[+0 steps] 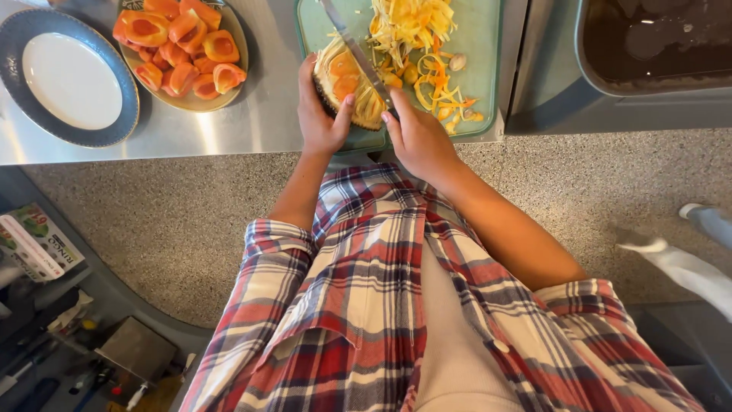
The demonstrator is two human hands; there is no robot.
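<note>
- The steel counter (259, 126) runs across the top of the view; its near edge meets a speckled floor.
- A green cutting board (480, 46) lies on the counter, right of the middle, reaching its near edge.
- A wedge of fruit (347, 80) sits on the board's near left corner; yellow strips (408, 23) and a few seeds are heaped on the board behind it.
- An olive plate (229, 88) stands left of the board, piled with orange fruit pods (179, 42).
- A dark-rimmed plate (72, 80) with a white centre lies near the counter's left end, just beside the olive plate.
- A dark tub (656, 49) sits at the counter's right end, beyond a seam.
</note>
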